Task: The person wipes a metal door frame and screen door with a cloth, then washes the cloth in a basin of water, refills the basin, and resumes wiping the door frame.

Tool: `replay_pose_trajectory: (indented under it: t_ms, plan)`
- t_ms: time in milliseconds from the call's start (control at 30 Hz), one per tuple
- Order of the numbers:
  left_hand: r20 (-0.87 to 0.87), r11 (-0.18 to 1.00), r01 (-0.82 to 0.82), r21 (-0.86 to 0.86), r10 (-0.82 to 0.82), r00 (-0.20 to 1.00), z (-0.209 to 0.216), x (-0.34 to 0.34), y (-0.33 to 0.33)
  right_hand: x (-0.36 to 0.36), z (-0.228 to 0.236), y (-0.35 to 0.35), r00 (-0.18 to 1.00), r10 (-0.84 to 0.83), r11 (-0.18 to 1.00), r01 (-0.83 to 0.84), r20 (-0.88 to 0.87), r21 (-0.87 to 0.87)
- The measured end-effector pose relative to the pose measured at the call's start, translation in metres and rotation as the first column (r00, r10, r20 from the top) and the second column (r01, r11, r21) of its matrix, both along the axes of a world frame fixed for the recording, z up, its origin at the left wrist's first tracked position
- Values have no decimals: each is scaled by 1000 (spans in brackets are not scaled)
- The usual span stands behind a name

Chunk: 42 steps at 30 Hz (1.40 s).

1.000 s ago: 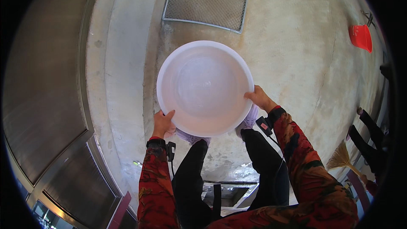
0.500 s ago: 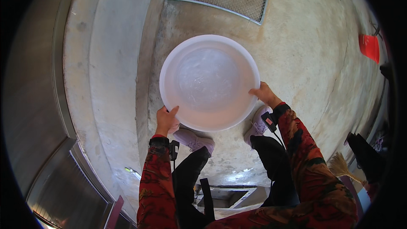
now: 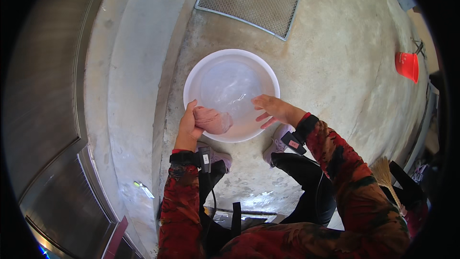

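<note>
A large white basin (image 3: 266, 65) with water in it stands on the concrete floor in front of my feet. My left hand (image 3: 188, 125) is closed on a bunched pink cloth (image 3: 212, 120), held over the basin's near left side. Above the near right part of the basin hovers my right hand (image 3: 273, 110), fingers apart and holding nothing. Both wrists wear black straps with small boxes.
A framed wire-mesh panel (image 3: 251, 0) lies on the floor beyond the basin. Along the left runs a raised concrete step (image 3: 136, 62) beside a metal door (image 3: 43, 81). Right, a red bucket (image 3: 407, 66) stands far off; a straw broom (image 3: 383, 172) is nearer.
Both hands have let go of the basin's rim. The left now holds the pink cloth up over the basin; the right has moved inward with fingers spread.
</note>
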<state>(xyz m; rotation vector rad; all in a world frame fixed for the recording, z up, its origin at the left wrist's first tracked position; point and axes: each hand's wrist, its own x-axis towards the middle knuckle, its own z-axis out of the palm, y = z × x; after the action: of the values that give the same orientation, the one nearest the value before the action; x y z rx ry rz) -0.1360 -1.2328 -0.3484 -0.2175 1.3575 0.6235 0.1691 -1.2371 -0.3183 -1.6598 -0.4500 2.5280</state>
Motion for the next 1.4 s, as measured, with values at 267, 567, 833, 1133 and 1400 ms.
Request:
replay_pose_trajectory:
  t_ms: [267,567,833,1133,1400]
  plan:
    - [50,929,123,349,-150,987,-35,62,-38,-65,-56,-58,967,-214,951,175,137,254]
    - [-909,630,754,188,-178,376,-166,38,-22,-69,-137,-30,742,-195,533,-469,642,704]
    - [-993,644,765,8,-86,83,-163,20,-38,-66,-149,-17,556,-393,371,-634,733,679]
    - [-860,303,930,-207,-510,-25,-163,14,-39,-87,-176,-43,430,242,189,-900,870,392]
    - [-947,321,944,74,-273,167,-172,34,-38,-83,-174,-55,722,198,144,-691,663,709]
